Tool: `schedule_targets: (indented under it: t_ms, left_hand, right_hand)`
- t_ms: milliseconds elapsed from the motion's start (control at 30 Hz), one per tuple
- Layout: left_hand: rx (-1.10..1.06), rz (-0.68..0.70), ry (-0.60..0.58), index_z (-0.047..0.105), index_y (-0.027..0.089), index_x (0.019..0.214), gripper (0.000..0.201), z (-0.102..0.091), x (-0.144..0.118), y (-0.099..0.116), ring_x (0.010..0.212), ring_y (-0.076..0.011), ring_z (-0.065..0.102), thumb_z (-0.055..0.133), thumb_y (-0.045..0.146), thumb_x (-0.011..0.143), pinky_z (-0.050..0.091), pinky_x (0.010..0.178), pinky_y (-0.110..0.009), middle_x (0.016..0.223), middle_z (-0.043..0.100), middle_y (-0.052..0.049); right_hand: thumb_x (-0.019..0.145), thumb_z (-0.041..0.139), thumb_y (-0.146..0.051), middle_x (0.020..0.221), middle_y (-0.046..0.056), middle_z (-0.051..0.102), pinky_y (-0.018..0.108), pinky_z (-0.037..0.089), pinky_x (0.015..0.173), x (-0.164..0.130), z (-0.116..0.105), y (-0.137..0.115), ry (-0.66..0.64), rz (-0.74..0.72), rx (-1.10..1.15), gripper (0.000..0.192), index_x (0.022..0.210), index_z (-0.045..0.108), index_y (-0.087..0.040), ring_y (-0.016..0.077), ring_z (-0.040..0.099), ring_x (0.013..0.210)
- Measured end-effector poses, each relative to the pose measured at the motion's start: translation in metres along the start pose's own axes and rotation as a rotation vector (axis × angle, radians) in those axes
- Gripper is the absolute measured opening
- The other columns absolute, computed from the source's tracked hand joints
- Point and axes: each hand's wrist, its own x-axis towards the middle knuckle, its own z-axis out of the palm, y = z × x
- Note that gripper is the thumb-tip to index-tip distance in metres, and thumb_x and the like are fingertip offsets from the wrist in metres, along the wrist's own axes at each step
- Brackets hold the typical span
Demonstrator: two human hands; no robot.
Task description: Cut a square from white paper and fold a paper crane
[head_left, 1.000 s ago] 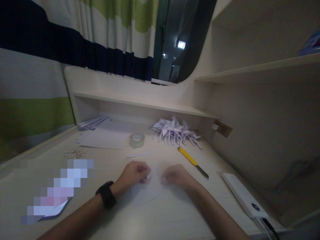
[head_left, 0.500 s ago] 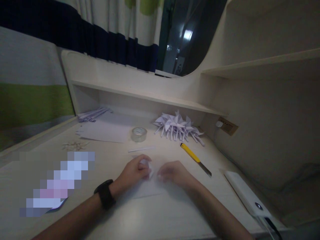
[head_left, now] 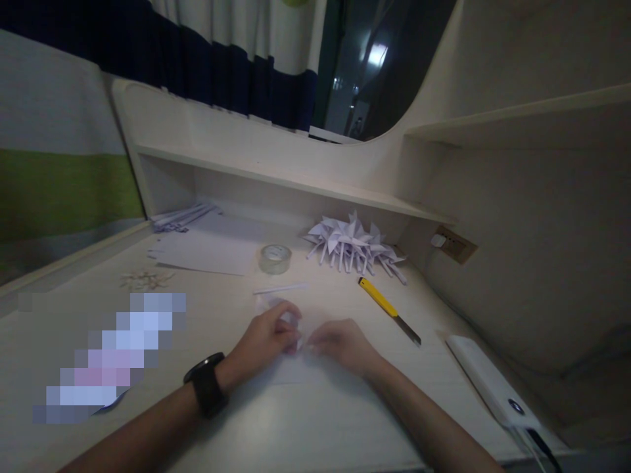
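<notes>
My left hand (head_left: pixel 269 336), with a black watch on its wrist, is closed on a small piece of white paper (head_left: pixel 290 317) near the middle of the desk. Close on its right, my right hand (head_left: pixel 345 345) has its fingers pinched together at the paper's edge. Blur and the fingers hide what, if anything, lies in that pinch. Beneath both hands a white sheet (head_left: pixel 283 376) rests on the desk. A thin rolled paper stick (head_left: pixel 280 288) lies just beyond, with a clear roll of tape (head_left: pixel 275 260) behind it.
Several paper pinwheels (head_left: pixel 350 240) are piled at the back. A yellow utility knife (head_left: pixel 379 299) lies right, blade out, near a white power strip-like box (head_left: pixel 493 381) with cables. Paper sheets (head_left: pixel 211 249), paper sticks (head_left: pixel 185 217) and small pale bits (head_left: pixel 146 281) lie left, beyond a blurred-out object (head_left: pixel 116 358).
My right hand has come left, so its fingertips now meet the paper by my left hand. My left hand keeps its hold. The camera view has shifted slightly.
</notes>
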Motion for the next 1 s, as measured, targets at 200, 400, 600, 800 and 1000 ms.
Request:
schedule_targets:
  t_ms: [200, 400, 600, 800, 1000]
  left_hand:
    - [-0.001, -0.01, -0.004, 0.049, 0.02, 0.093, 0.02, 0.0005, -0.0006, -0.0004, 0.052, -0.0153, 0.063, 0.057, 0.02, 0.075, 0.047, 0.053, -0.024, 0.058, 0.066, 0.002]
    - [-0.008, -0.027, -0.002, 0.049, 0.02, 0.093, 0.021, 0.0012, 0.0003, -0.0022, 0.053, -0.0164, 0.064, 0.058, 0.022, 0.075, 0.048, 0.054, -0.025, 0.06, 0.067, 0.001]
    - [-0.062, -0.041, -0.019, 0.049, 0.019, 0.093, 0.021, 0.003, -0.001, -0.0029, 0.051, -0.0161, 0.063, 0.058, 0.021, 0.073, 0.047, 0.051, -0.024, 0.059, 0.066, 0.001]
    - [-0.063, -0.052, -0.016, 0.049, 0.019, 0.092, 0.022, 0.0034, -0.0009, -0.005, 0.053, -0.0166, 0.064, 0.06, 0.022, 0.073, 0.048, 0.052, -0.025, 0.059, 0.067, 0.001]
    - [-0.107, -0.088, -0.022, 0.048, 0.02, 0.091, 0.024, 0.0063, -0.0019, -0.0025, 0.052, -0.0171, 0.065, 0.061, 0.022, 0.071, 0.05, 0.052, -0.027, 0.06, 0.068, 0.0]
  right_hand:
    - [0.072, 0.073, -0.029, 0.073, 0.004, 0.073, 0.026, 0.049, 0.064, 0.0, 0.0001, 0.0007, -0.02, -0.01, 0.018, 0.015, 0.081, 0.075, -0.017, 0.0166, 0.064, 0.066]
    - [0.072, 0.073, -0.031, 0.072, 0.004, 0.073, 0.027, 0.05, 0.065, -0.0012, -0.0001, 0.0008, -0.002, -0.009, 0.02, 0.016, 0.079, 0.075, -0.016, 0.0162, 0.064, 0.065]
    - [0.07, 0.074, -0.027, 0.072, 0.004, 0.073, 0.026, 0.05, 0.063, -0.0009, 0.0018, 0.0023, -0.003, 0.002, 0.039, 0.012, 0.078, 0.075, -0.017, 0.0161, 0.065, 0.064]
    - [0.07, 0.073, -0.022, 0.073, 0.003, 0.074, 0.026, 0.051, 0.065, -0.0011, 0.001, 0.0005, -0.016, -0.001, 0.036, 0.009, 0.077, 0.075, -0.017, 0.0164, 0.066, 0.066]
    - [0.068, 0.074, -0.021, 0.072, 0.003, 0.074, 0.025, 0.051, 0.064, -0.0021, 0.0023, -0.0002, 0.002, -0.016, 0.028, 0.008, 0.076, 0.075, -0.018, 0.0166, 0.066, 0.065]
